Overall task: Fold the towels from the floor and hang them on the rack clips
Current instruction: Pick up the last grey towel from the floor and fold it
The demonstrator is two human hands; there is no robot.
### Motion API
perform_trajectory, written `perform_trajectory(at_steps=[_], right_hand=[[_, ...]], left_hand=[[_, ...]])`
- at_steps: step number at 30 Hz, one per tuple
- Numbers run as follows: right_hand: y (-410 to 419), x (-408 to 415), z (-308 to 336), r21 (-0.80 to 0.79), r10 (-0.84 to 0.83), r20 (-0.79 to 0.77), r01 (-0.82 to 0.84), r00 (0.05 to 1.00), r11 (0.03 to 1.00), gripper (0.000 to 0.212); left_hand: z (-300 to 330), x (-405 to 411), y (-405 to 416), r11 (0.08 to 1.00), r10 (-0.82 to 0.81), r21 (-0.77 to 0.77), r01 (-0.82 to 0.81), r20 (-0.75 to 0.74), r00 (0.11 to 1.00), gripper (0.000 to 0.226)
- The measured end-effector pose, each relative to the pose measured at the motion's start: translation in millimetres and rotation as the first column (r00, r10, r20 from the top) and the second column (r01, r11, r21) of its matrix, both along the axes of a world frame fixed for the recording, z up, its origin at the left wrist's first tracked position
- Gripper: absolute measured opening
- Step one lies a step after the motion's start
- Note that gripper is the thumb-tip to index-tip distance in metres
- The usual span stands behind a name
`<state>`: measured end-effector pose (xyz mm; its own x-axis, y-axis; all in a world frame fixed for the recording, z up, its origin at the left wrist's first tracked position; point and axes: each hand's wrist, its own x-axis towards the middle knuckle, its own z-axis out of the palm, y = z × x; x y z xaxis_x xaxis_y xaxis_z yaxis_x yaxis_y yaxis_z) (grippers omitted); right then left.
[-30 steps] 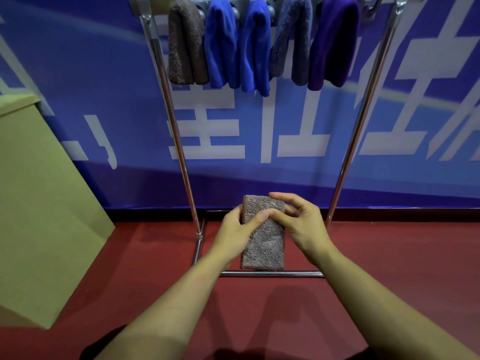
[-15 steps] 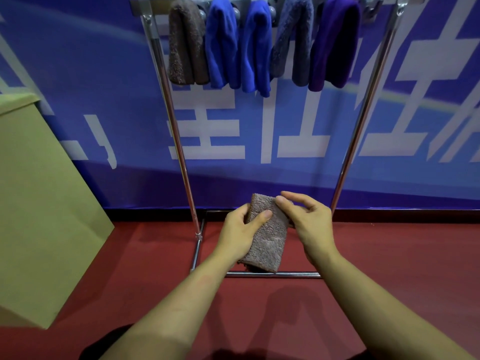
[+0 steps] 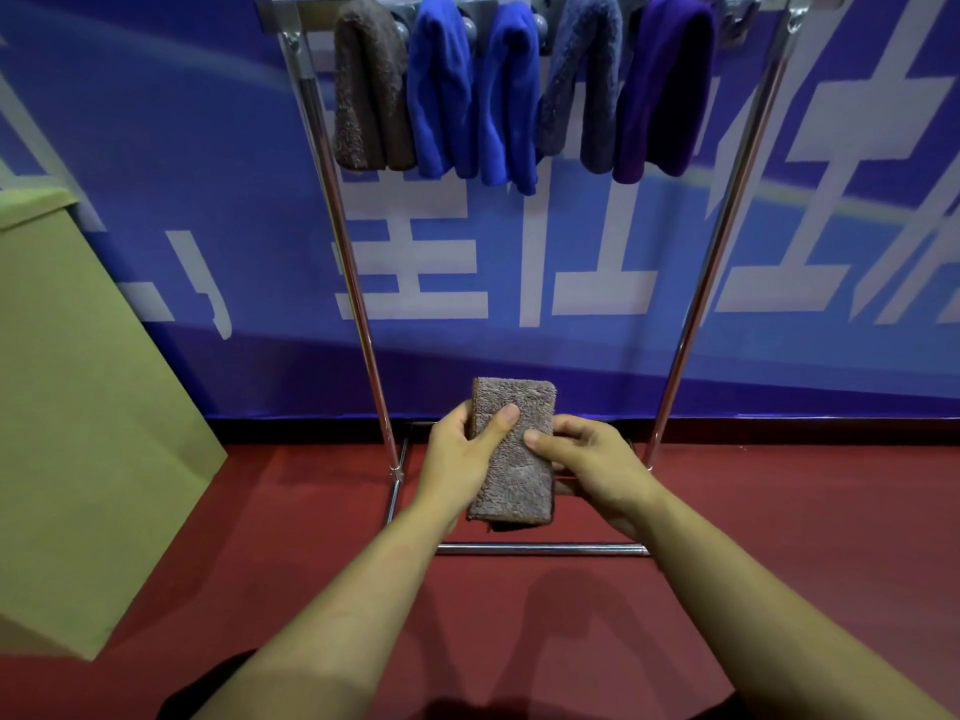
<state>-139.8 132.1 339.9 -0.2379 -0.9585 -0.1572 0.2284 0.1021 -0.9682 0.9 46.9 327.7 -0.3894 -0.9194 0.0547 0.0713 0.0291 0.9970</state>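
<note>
The brown towel (image 3: 511,454), already folded narrow, is pinched by the left hand (image 3: 460,462) and right hand (image 3: 592,467); edges should be squared before clipping, seemingly at the rack (image 3: 691,324) top's right end.

Folded brown towel (image 3: 511,454): narrow upright rectangle, held before rack (image 3: 358,283) base. Five folded towels (image 3: 519,90) hang from rack's top bar.

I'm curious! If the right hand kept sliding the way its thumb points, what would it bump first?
The right hand points left across the brown towel it holds, so it would likely meet the left hand gripping the other edge. Depth is unclear.
</note>
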Motion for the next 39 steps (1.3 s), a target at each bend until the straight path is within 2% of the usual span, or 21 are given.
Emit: perform_trajectory(at_steps=[3,6,7,9,12,15,19,21,27,33,36,39], right_hand=[[-1.5,-3.3,-3.3,0.000,-0.083,-0.069,0.084,0.994,0.997,0.013],[-4.4,-8.4,-11.3,-0.046,-0.254,-0.228,0.250,0.940,0.967,0.013],[-4.9,-9.4,-13.1,-0.073,-0.305,-0.275,0.296,0.912,0.952,0.014],[-5.2,-9.1,-14.3,-0.131,-0.364,-0.308,0.339,0.879,0.931,0.016],[-6.3,-3.1,-13.4,-0.154,-0.328,-0.291,0.294,0.899,0.943,0.018],[-8.3,3.0,-13.5,-0.133,-0.260,-0.213,0.236,0.942,0.963,0.020],[-9.7,0.2,-20.2,-0.120,-0.188,-0.386,0.153,0.903,0.981,0.038],[-10.4,-0.1,-21.8,-0.116,-0.199,-0.410,0.166,0.890,0.979,0.050],[-6.3,5.0,-20.0,-0.181,-0.209,-0.385,0.149,0.899,0.972,0.031],[-4.4,-3.5,-16.1,-0.243,-0.362,-0.522,0.272,0.772,0.931,0.013],[-2.2,-19.7,-2.7,-0.268,-0.445,-0.562,0.355,0.698,0.896,0.014],[0.5,-40.9,22.9,-0.330,-0.532,-0.590,0.420,0.607,0.845,0.016]], left_hand=[[-5.1,0.4,-3.1,0.998,0.030,-0.062,-0.028,0.039,0.999,0.029],[-10.1,0.1,-5.8,0.960,0.199,-0.224,-0.167,0.130,0.971,0.030],[-12.3,-0.4,-7.2,0.958,0.197,-0.239,-0.159,0.145,0.970,0.025],[-15.1,-4.3,-5.6,0.985,0.056,-0.172,-0.031,0.146,0.988,0.017],[-18.5,-12.6,4.4,0.991,-0.099,-0.070,0.114,0.190,0.977,0.035],[-18.3,-14.2,7.6,0.996,-0.048,-0.064,0.062,0.197,0.979,0.027],[-13.4,-11.1,8.4,0.995,-0.027,-0.091,0.043,0.161,0.987,0.023],[-11.7,-10.9,11.4,0.992,-0.041,-0.115,0.061,0.168,0.985,0.020],[-11.7,-11.1,12.4,0.983,-0.068,-0.157,0.097,0.181,0.981,0.017],[-10.0,-21.9,14.6,0.963,0.042,-0.269,0.031,0.261,0.964,0.014],[3.4,-30.2,11.7,0.919,0.154,-0.393,-0.022,0.307,0.939,0.016],[33.4,-46.1,10.7,0.889,0.190,-0.455,-0.051,0.267,0.945,0.025]])
